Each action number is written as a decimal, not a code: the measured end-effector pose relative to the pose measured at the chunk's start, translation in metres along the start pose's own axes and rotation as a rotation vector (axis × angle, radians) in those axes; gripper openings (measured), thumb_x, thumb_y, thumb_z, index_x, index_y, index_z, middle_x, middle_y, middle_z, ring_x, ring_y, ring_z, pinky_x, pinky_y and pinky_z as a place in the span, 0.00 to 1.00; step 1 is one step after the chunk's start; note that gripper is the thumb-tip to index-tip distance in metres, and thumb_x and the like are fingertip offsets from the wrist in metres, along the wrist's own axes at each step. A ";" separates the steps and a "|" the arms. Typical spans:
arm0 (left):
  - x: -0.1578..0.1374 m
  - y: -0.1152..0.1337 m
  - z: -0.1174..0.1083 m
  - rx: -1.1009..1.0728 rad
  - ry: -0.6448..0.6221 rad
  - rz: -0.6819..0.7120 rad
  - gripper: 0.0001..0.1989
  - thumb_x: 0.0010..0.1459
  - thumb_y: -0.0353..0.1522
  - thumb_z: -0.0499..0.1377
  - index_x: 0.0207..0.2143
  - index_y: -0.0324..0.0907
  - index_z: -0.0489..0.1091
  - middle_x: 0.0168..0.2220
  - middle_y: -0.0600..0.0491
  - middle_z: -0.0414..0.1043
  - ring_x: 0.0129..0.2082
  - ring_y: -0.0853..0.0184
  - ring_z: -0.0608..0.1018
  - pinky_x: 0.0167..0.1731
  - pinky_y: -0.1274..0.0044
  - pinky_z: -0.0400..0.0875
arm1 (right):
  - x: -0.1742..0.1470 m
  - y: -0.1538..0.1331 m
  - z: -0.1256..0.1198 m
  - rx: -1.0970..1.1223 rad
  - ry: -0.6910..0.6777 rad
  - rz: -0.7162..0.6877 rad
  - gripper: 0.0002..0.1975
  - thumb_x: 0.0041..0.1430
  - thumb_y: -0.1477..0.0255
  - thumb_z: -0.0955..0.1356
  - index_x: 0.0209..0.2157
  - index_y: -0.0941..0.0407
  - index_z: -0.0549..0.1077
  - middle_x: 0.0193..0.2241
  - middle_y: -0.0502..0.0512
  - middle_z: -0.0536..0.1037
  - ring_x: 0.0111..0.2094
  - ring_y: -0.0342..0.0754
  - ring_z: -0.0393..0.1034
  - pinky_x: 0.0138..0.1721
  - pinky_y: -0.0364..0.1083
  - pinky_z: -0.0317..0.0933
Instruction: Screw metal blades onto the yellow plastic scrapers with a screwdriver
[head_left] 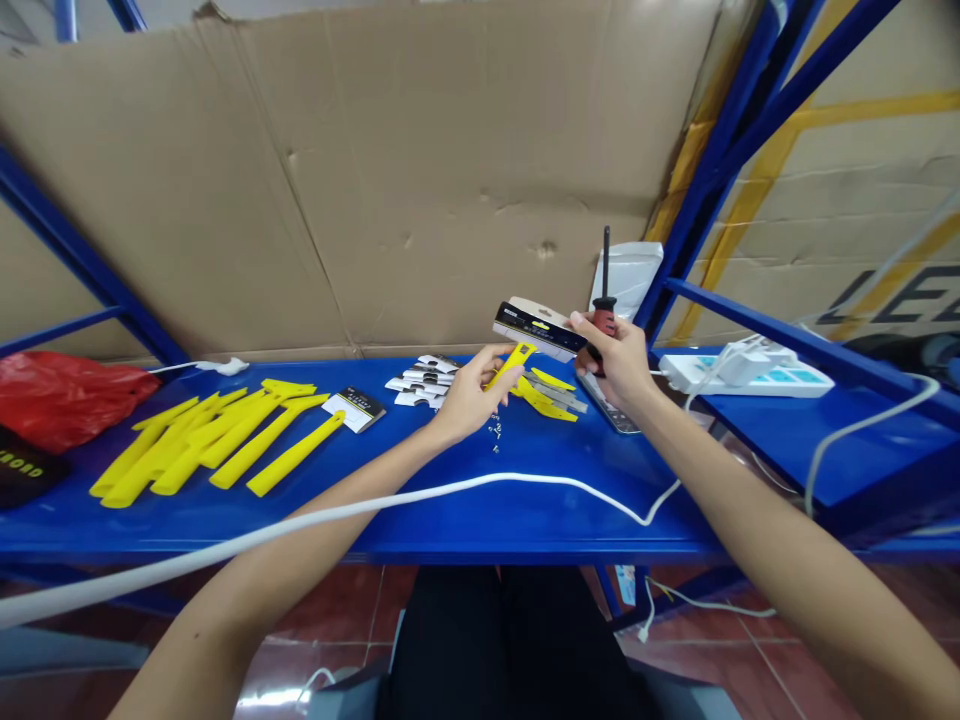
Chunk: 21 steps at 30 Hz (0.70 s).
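Observation:
My left hand (474, 398) is closed on a yellow plastic piece (517, 356) with a dark slot or label near its upper end. My right hand (619, 362) grips a screwdriver (604, 312) with a red-and-black handle, its shaft pointing up. Between the thumb and fingers of that hand is also a flat black-and-white retail package (536, 328), reaching left above the yellow piece. Below the hands lie yellow plastic parts (551, 402) and grey metal strips. Several small screws (496, 432) are scattered beside my left hand. A phone-like flat object (616, 408) lies partly under my right hand.
Several yellow handles (240, 430) lie at the left, near a black package (355, 410) and a red plastic bag (71, 400). White-and-black pieces (424, 382) sit behind my left hand. A white cable (480, 482) crosses the front; a power strip (750, 376) stands right.

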<state>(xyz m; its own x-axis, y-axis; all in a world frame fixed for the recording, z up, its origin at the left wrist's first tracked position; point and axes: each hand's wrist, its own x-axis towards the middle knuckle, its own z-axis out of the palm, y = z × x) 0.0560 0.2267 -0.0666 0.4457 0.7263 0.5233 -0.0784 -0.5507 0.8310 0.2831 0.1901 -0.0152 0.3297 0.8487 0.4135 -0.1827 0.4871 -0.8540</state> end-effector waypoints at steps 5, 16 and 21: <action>0.004 -0.004 -0.002 -0.055 0.034 0.084 0.24 0.76 0.49 0.59 0.66 0.48 0.69 0.44 0.45 0.81 0.32 0.65 0.81 0.24 0.75 0.78 | 0.004 0.003 -0.004 0.009 -0.007 -0.021 0.25 0.48 0.51 0.85 0.35 0.55 0.80 0.30 0.52 0.83 0.14 0.34 0.53 0.13 0.41 0.59; 0.009 0.040 -0.015 -0.712 -0.053 -0.239 0.18 0.75 0.42 0.60 0.61 0.46 0.71 0.27 0.59 0.64 0.17 0.73 0.65 0.14 0.80 0.62 | 0.040 -0.015 -0.076 -1.061 -0.449 -0.024 0.44 0.34 0.28 0.78 0.25 0.52 0.64 0.24 0.46 0.66 0.27 0.43 0.58 0.30 0.46 0.57; 0.008 0.063 -0.031 -0.910 -0.235 -0.371 0.22 0.79 0.41 0.50 0.65 0.42 0.73 0.23 0.59 0.61 0.13 0.72 0.61 0.13 0.80 0.59 | 0.051 -0.016 -0.114 -1.355 -0.628 0.180 0.44 0.22 0.32 0.80 0.30 0.53 0.72 0.30 0.54 0.76 0.32 0.52 0.69 0.33 0.50 0.63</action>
<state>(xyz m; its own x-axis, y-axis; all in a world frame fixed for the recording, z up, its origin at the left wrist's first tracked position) 0.0267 0.2110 -0.0045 0.7367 0.6346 0.2336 -0.5059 0.2880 0.8131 0.4086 0.2020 -0.0167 -0.1068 0.9935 0.0388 0.9102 0.1134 -0.3984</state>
